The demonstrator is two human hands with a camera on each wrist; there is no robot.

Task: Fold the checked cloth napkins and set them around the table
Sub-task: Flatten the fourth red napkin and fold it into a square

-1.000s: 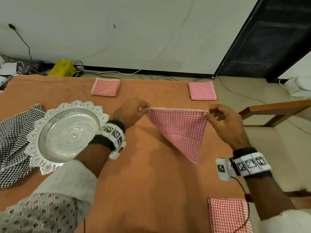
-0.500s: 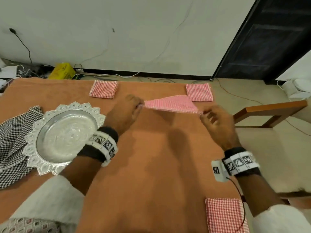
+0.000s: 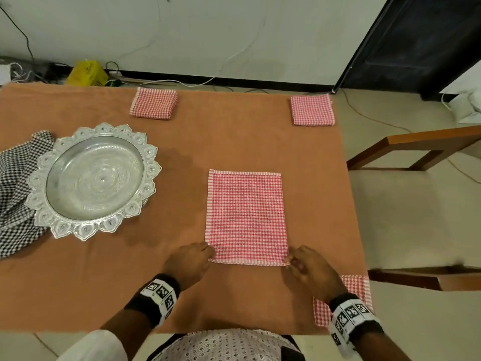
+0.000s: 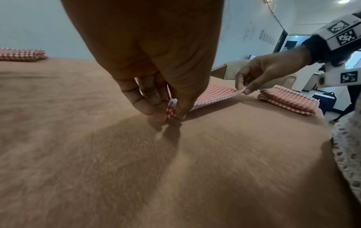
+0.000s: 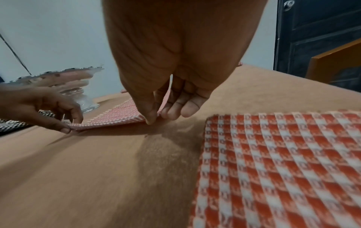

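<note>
While flat on the table [image 3: 234, 142]: napkin [image 3: 246, 217], its near edge between both hands.
Left hand [image 3: 191, 261]: pinches the near left corner.
Right hand [image 3: 311, 269]: pinches the near right corner.

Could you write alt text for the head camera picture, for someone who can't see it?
Two hands, left and right, pinch the near corners of a red-and-white checked cloth napkin lying flat on an orange-brown table. A scalloped silver metal tray sits to the left.
</note>
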